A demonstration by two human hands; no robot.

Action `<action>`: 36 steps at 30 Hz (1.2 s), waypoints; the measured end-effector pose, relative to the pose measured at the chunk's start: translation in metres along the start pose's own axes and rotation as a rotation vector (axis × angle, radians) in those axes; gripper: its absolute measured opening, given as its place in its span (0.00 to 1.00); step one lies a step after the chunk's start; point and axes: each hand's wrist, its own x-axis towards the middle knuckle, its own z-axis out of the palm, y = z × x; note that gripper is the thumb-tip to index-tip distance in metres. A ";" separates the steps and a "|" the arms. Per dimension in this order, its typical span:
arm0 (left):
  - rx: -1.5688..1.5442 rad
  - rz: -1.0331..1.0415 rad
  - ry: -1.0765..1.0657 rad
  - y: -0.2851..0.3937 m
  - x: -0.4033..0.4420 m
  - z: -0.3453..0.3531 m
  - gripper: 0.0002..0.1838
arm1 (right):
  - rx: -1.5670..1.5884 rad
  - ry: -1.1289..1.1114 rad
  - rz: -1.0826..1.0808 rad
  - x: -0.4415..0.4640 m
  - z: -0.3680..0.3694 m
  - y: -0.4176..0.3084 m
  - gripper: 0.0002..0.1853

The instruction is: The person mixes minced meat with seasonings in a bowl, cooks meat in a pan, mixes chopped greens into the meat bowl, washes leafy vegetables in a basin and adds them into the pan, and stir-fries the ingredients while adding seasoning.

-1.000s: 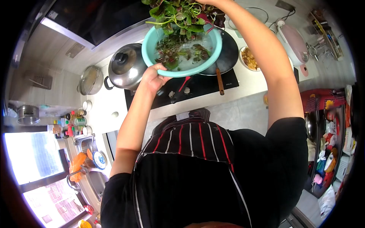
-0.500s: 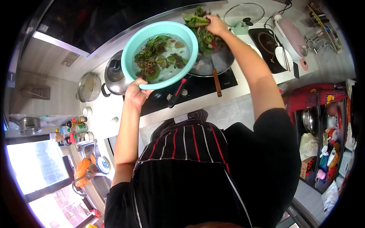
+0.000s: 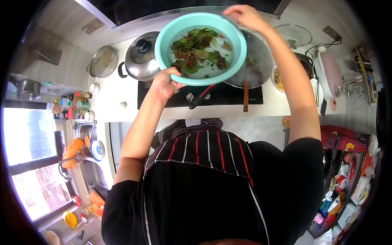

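My left hand [image 3: 166,83] grips the near-left rim of a turquoise basin [image 3: 241,61], which is raised over the stove. Leafy green and dark red vegetables [image 3: 198,47] float in water inside it. Beyond the basin's far right edge, my right hand [image 3: 245,16] is in the air with fingers apart and nothing visible in them; the fingertips are slightly blurred. Below that hand a steaming wok [image 3: 257,73] with a wooden handle [image 3: 246,97] sits on the stove, partly hidden by the basin. Some greens [image 3: 250,60] show in the wok.
A lidded steel pot [image 3: 141,61] stands left of the basin. A red and black utensil [image 3: 201,96] lies on the black stove [image 3: 175,101]. Right of the wok are a plate of food [image 3: 278,79] and a glass lid [image 3: 293,36]. The sink [image 3: 94,175] is at the left.
My right hand held a bunch of greens above the wok and has let it go; greens now show in the wok. My left hand still holds the basin, which has shifted right in view.
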 end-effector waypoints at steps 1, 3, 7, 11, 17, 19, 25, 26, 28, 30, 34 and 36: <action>0.003 0.003 -0.010 0.000 -0.002 0.004 0.10 | 0.104 -0.144 0.082 0.000 0.012 -0.029 0.16; 0.010 -0.001 -0.031 -0.003 -0.004 0.007 0.10 | 0.087 -0.280 0.120 -0.002 0.056 -0.054 0.39; 0.005 -0.019 -0.054 -0.008 -0.006 0.017 0.10 | -0.135 -0.444 0.275 -0.001 0.120 -0.046 0.62; 0.038 -0.042 -0.056 -0.012 -0.001 0.019 0.13 | -0.136 -0.723 0.294 -0.010 0.122 -0.079 0.65; 0.032 -0.081 -0.053 -0.016 0.009 0.019 0.11 | -0.240 -0.791 0.272 -0.032 0.137 -0.088 0.55; 0.061 -0.068 -0.040 -0.017 0.010 0.019 0.12 | -0.245 -0.645 0.183 -0.040 0.152 -0.075 0.40; 0.097 -0.084 -0.040 -0.019 0.016 0.015 0.10 | -0.241 -0.487 0.111 -0.040 0.121 -0.085 0.20; 0.086 -0.088 -0.036 -0.019 0.017 0.015 0.10 | -0.266 -0.461 0.124 -0.037 0.112 -0.088 0.20; 0.074 -0.070 -0.033 -0.018 0.013 0.018 0.12 | -0.304 -0.386 0.134 -0.031 0.106 -0.078 0.19; 0.062 -0.052 -0.029 -0.017 0.012 0.020 0.13 | -0.299 -0.313 0.120 -0.025 0.087 -0.080 0.19; 0.059 -0.019 -0.011 -0.015 0.009 0.020 0.14 | -0.263 -0.122 0.089 -0.016 0.052 -0.082 0.16; 0.066 -0.017 -0.019 -0.013 0.009 0.017 0.14 | -0.230 -0.111 0.130 -0.011 0.039 -0.082 0.16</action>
